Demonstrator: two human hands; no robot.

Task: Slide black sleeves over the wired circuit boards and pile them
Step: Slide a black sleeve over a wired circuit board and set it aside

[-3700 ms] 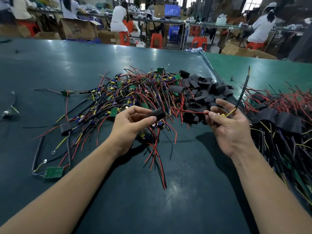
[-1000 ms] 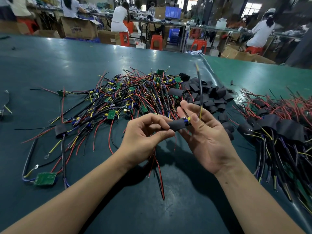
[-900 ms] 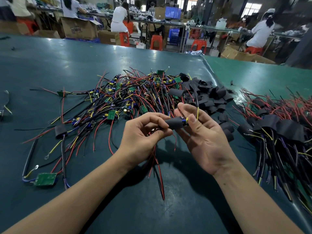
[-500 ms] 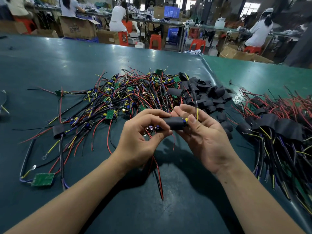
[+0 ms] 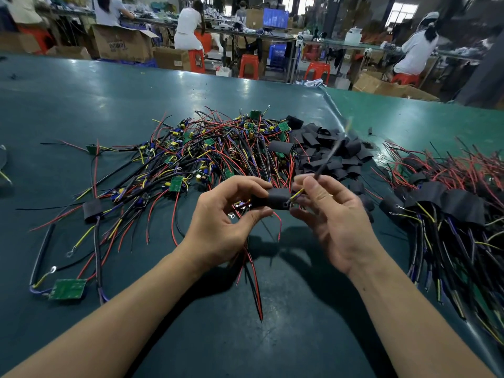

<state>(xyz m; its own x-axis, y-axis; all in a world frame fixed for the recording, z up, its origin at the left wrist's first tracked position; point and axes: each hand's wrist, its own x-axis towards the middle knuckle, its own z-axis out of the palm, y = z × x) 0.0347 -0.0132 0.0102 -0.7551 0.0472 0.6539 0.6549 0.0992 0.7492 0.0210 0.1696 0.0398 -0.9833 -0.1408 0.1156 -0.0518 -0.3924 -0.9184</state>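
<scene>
Our left hand [image 5: 221,222] grasps the black sleeve [image 5: 274,199]; our right hand [image 5: 331,216] pinches its wires [image 5: 323,166]. Bare boards [image 5: 218,148] lie tangled beyond, loose sleeves [image 5: 327,151] far right, finished pile [image 5: 450,214] right.

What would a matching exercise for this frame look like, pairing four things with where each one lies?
Things:
1. sleeve
2. loose sleeves
3. sleeved boards
4. bare board

Places:
A. alone at the near left of the table
B. piled at the right
C. held between both hands
D. heaped behind the hands, right of the wire tangle

Pairs: 1-C, 2-D, 3-B, 4-A
</scene>
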